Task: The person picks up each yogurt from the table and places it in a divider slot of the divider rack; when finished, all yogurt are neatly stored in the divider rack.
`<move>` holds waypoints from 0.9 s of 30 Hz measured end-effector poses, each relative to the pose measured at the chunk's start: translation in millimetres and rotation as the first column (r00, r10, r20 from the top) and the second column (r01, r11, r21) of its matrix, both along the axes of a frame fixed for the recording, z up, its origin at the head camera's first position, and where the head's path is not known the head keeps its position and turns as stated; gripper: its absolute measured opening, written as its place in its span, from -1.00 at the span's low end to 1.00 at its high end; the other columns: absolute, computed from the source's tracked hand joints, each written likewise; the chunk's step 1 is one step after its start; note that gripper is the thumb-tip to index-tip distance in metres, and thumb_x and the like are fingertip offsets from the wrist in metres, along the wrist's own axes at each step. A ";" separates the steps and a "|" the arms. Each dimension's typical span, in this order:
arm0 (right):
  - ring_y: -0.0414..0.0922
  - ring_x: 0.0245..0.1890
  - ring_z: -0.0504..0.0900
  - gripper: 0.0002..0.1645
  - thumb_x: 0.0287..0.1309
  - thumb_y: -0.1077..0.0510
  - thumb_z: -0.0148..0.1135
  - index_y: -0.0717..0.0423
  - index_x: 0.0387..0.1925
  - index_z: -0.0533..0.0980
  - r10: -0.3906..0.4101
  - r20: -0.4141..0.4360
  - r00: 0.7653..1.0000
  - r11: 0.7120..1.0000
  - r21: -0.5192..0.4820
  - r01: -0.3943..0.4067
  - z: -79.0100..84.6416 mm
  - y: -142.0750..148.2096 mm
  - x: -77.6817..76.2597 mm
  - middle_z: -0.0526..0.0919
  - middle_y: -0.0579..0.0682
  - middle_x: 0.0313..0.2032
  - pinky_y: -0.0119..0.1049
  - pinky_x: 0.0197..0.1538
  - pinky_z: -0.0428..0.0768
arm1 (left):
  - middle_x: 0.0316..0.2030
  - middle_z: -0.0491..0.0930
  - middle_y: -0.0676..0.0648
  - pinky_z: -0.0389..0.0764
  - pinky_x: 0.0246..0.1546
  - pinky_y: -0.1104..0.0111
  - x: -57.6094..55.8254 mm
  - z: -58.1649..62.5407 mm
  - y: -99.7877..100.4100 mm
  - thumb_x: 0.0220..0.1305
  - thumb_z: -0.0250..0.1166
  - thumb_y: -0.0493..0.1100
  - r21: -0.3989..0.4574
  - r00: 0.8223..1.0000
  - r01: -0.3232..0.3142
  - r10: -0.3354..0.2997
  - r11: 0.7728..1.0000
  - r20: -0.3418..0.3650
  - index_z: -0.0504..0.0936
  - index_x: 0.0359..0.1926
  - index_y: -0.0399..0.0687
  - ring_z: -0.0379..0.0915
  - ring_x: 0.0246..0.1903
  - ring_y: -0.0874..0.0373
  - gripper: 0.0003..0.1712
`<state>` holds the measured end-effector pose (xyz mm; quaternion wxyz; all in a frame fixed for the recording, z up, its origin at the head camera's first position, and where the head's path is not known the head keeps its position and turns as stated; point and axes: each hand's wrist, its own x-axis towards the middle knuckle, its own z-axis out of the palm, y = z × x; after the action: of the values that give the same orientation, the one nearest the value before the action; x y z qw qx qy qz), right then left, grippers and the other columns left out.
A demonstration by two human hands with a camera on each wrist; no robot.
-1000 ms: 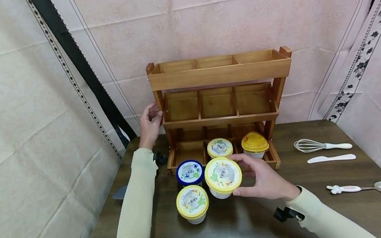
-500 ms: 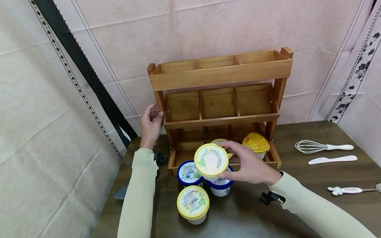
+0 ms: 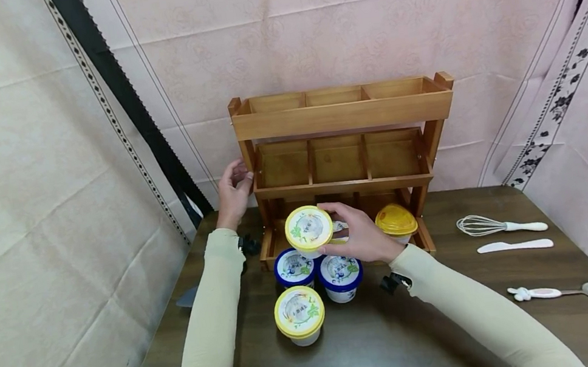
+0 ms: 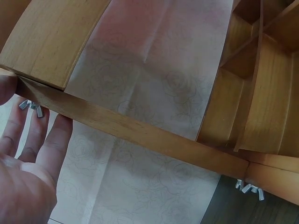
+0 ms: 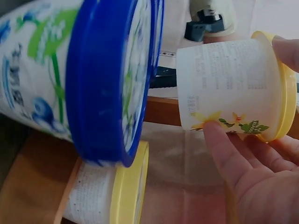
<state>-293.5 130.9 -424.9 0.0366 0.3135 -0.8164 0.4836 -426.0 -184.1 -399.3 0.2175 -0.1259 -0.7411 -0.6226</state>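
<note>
My right hand (image 3: 355, 234) grips a small white cup with a yellow lid (image 3: 309, 228), held in the air before the lowest tier of the wooden shelf rack (image 3: 344, 186). In the right wrist view, thumb and fingers hold this cup (image 5: 224, 86) at its lid and side. My left hand (image 3: 233, 194) holds the rack's left post (image 4: 121, 128), its fingertips touching the wood near a wing nut. Below the raised cup stand two blue-lidded cups (image 3: 340, 271) on the table. Another yellow-lidded cup (image 3: 299, 312) stands nearest me. A yellow-lidded cup (image 5: 126, 191) in the lowest tier is mostly hidden by my right hand in the head view.
A cup with a domed yellow lid (image 3: 396, 220) sits in the lowest tier's right compartment. On the table's right lie a whisk (image 3: 500, 224), a white knife (image 3: 514, 246) and a spoon (image 3: 563, 292). A grey flat object (image 3: 188, 297) lies beside the left forearm.
My right hand has lifted the yellow-lidded cup from above a blue-lidded one and carried it left and toward the rack. That blue-lidded cup is now uncovered. The left hand keeps its place.
</note>
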 end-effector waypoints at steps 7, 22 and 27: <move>0.16 0.28 0.62 0.08 0.11 -0.12 0.64 -0.06 0.56 0.28 -0.014 0.025 1.000 1.000 0.018 0.014 -4.3 -9.3 -21.5 0.50 0.02 0.38 0.16 0.12 0.74 | 0.21 0.56 -0.17 0.54 0.38 -0.03 2.6 2.0 1.2 0.57 0.25 -0.16 -0.001 1.000 -0.003 0.003 1.000 0.012 0.52 0.41 0.12 0.51 0.27 -0.08 -0.53; 0.08 0.39 0.57 0.06 0.21 -0.04 0.57 0.00 0.60 0.21 -0.033 0.087 0.996 0.992 0.121 0.023 -6.1 -29.3 -52.4 0.47 0.04 0.42 -0.10 0.20 0.73 | 0.18 0.57 -0.15 0.52 0.39 -0.01 0.2 -1.3 0.5 0.57 0.25 -0.17 -0.025 1.000 -0.015 0.014 1.000 -0.022 0.52 0.40 0.12 0.53 0.23 -0.06 -0.55; 0.11 0.41 0.55 0.09 0.21 -0.10 0.56 0.04 0.61 0.19 -0.015 0.085 0.996 0.985 0.172 0.000 -7.0 -34.8 -60.5 0.44 0.08 0.45 -0.06 0.25 0.70 | 0.18 0.57 -0.17 0.50 0.41 -0.01 -0.7 -0.8 0.7 0.56 0.25 -0.18 -0.019 1.000 -0.017 0.017 1.000 -0.022 0.52 0.41 0.10 0.52 0.24 -0.08 -0.54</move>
<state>-354.0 96.1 -431.8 -0.0239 0.2914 -0.8570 0.4243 -426.6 -183.4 -400.0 0.2298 -0.1287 -0.7455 -0.6122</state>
